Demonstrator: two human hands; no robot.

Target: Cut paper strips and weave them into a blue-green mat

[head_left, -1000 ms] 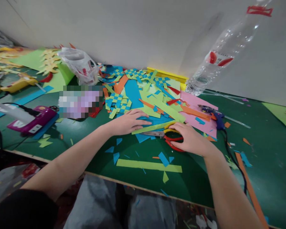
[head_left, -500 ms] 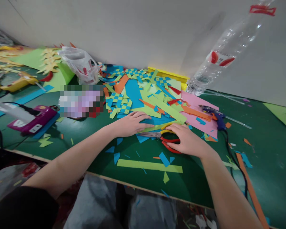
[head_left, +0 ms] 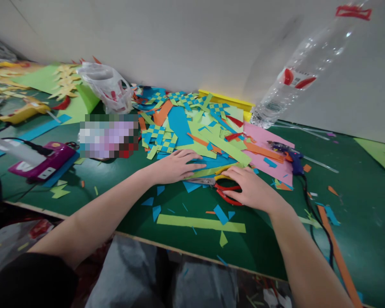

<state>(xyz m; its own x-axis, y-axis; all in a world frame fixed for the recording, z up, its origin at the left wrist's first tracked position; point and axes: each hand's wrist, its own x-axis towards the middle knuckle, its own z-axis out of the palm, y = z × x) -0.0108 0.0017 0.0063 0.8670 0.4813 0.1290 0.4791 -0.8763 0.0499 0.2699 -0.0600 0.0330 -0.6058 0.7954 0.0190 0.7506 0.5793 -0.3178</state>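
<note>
My left hand (head_left: 175, 166) lies flat, fingers stretched out, on blue and light green paper at the near edge of a heap of coloured paper strips (head_left: 195, 124). My right hand (head_left: 252, 189) rests over the red and yellow handles of a pair of scissors (head_left: 223, 186) lying on the green table (head_left: 115, 175), its fingers curled onto the handles. The scissor blades point left, toward my left hand. A long light green strip (head_left: 200, 223) lies on the table in front of both hands, with small blue offcuts around it.
A clear plastic bottle (head_left: 295, 77) leans against the wall at the back right. A blue glue gun (head_left: 290, 156) with its black cord lies right of the pink sheet (head_left: 269, 147). A magenta device (head_left: 43, 164), a yellow glue gun (head_left: 25, 112) and a plastic bag (head_left: 105, 87) sit at left.
My right hand has slid a little left along the scissors' handles and settled on them. My left hand has stayed flat on the paper.
</note>
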